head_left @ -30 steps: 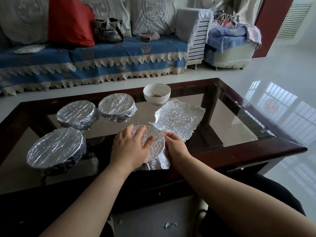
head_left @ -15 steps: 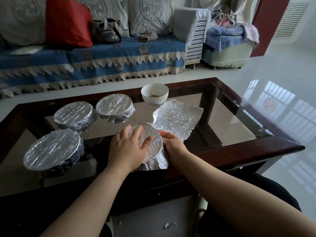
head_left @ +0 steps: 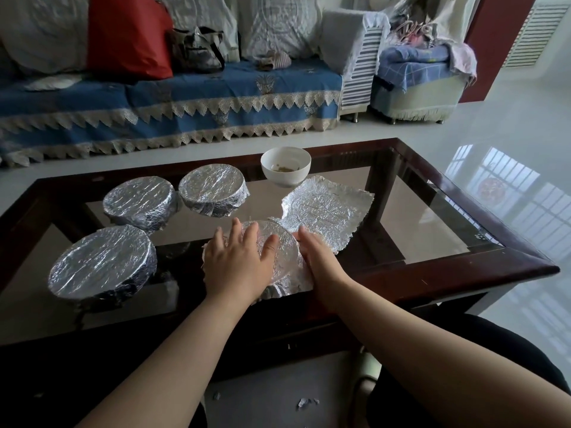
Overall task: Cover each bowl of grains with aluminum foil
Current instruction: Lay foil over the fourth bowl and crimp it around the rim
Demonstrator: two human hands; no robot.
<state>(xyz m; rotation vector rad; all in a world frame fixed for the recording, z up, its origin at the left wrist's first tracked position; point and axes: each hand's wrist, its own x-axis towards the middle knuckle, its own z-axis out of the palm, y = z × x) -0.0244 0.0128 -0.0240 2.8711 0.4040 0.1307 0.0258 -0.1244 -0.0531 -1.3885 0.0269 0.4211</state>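
A bowl draped in aluminium foil (head_left: 282, 245) stands near the front edge of the glass table (head_left: 432, 230). My left hand (head_left: 238, 264) lies flat on its top with straight fingers. My right hand (head_left: 315, 257) presses the foil against the bowl's right side, its fingers partly hidden behind the rim. Three foil-covered bowls stand to the left: one at the front left (head_left: 102, 267), two further back (head_left: 139, 200) (head_left: 213, 191). An uncovered white bowl (head_left: 285, 165) with a few grains stands at the back. A loose foil sheet (head_left: 330, 211) lies flat just in front of it.
The table has a dark wooden frame (head_left: 463, 273). A blue-covered sofa (head_left: 173, 106) with a red cushion (head_left: 129, 35) and a bag stands behind it. Scraps of foil (head_left: 306, 403) lie on the floor near my legs. Glossy white floor stretches to the right.
My left hand has straightened and spread flatter over the foil top. My right hand has shifted a little along the bowl's right side. The bowls have not moved.
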